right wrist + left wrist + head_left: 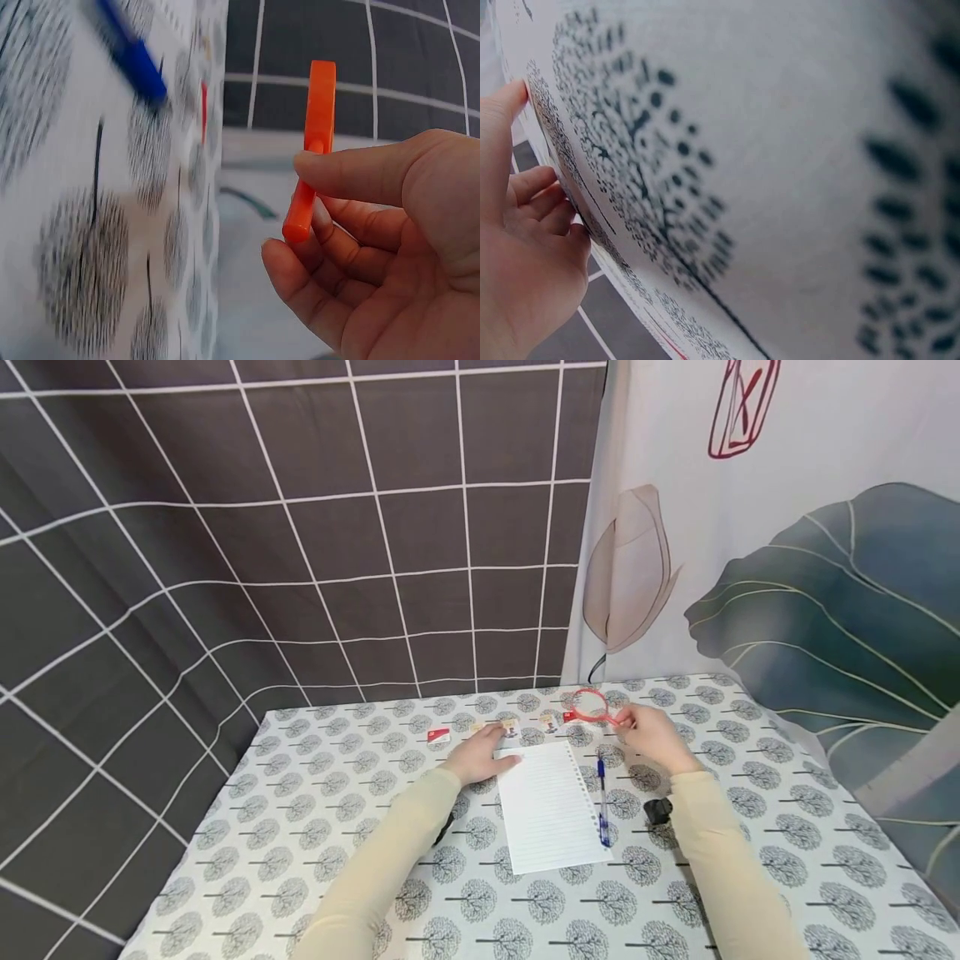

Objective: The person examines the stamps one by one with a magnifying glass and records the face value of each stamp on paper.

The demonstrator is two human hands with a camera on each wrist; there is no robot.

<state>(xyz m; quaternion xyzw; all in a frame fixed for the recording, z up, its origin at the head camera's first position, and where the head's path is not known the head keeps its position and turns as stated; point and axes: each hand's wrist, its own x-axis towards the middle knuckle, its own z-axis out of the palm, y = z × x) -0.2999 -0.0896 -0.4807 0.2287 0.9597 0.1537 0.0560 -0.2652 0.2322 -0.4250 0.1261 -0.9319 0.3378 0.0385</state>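
Note:
My right hand (654, 733) pinches the handle of a red-orange magnifying glass (609, 719) between thumb and fingers. Its round rim is raised over the back of the table, overlapping a small red card (568, 717) in the head view. From the right wrist, the magnifying glass (321, 101) appears edge-on. My left hand (480, 758) lies at the back, fingers extended and thumb by the top left corner of a lined sheet of paper (551, 810). Close to those fingertips is a small picture card (512, 727), partly covered. In the left wrist view the left hand (536, 247) shows loosely bent fingers.
A blue pen (602, 797) lies along the sheet's punched right edge. Another picture card (550, 724) and a red-and-white card (438, 736) lie in the back row. The tree-print tablecloth (300, 827) meets a dark checked curtain (420, 535) behind.

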